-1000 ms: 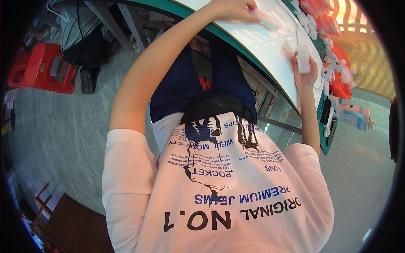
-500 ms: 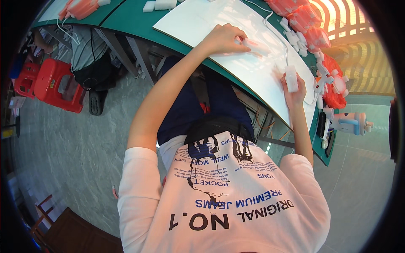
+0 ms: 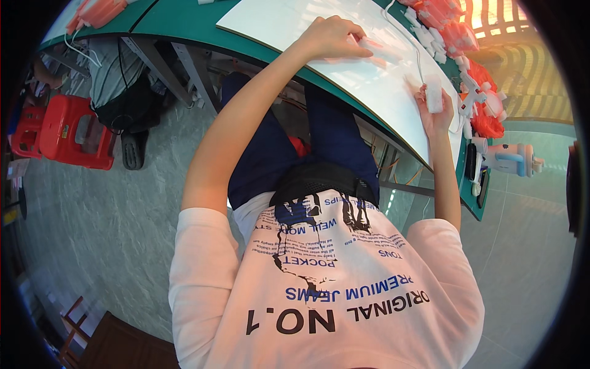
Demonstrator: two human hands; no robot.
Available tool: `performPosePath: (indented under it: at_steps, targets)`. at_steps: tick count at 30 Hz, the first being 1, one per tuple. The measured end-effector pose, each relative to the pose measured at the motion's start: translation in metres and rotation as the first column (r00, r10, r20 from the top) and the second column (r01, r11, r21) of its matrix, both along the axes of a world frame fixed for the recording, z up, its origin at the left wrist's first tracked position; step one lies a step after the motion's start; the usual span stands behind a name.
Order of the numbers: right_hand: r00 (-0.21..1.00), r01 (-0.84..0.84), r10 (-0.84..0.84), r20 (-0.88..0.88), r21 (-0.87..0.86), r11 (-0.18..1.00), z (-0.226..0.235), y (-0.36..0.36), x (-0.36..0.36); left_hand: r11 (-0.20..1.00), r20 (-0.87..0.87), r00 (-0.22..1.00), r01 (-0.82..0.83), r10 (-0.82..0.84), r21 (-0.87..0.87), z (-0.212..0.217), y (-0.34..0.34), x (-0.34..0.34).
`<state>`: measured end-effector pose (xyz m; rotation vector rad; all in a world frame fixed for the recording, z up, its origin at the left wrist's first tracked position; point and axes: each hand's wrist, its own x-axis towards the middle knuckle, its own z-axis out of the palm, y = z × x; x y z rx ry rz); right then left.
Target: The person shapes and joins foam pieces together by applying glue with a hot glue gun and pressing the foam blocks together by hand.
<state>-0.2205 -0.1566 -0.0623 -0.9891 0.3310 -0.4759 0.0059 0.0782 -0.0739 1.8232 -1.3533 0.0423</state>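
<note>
The left hand [image 3: 332, 38] lies knuckles-up on the white mat [image 3: 295, 27] that covers the green tabletop [image 3: 178, 21], fingers curled over a small pale part [image 3: 375, 46] with a pink tint; the fingertips pin it flat, though how tight the grip is I cannot tell. The right hand [image 3: 435, 107] sits near the mat's near edge with its grip closed around a white block [image 3: 434, 93], thumb and fingers wrapped on either side. A thin white cable [image 3: 413, 46] runs across the mat between the two hands. A heap of orange-and-white parts [image 3: 455, 31] lies along the far right of the tabletop, and a white-and-blue tool [image 3: 510, 158] rests at its right end.

To do this step well, I judge the left hand should keep the part pressed flat so it cannot slide on the smooth mat, while the right brings the block in squarely and keeps the cable free of kinks.
</note>
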Motion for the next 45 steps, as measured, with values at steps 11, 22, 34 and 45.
performPosePath:
  at_steps: [11,22,34,45]
  targets:
    - [0.992,-0.097,0.092,0.085,0.055,0.994,-0.004,-0.008,0.001,1.0,0.001,1.0,0.004,-0.004,-0.017,0.0,0.0,0.003]
    - [0.998,-0.031,0.027,0.052,0.066,0.997,0.003,0.008,-0.001,1.0,0.006,1.0,0.005,-0.005,0.009,0.0,0.003,-0.001]
    - [0.992,-0.107,0.095,0.088,0.141,0.984,0.008,0.012,0.001,1.0,0.023,1.0,0.018,-0.017,-0.019,-0.001,0.001,-0.001]
    - [0.988,-0.133,0.122,0.092,0.13,0.983,0.008,0.014,-0.001,0.998,0.045,0.998,0.036,-0.038,0.053,0.004,0.003,-0.004]
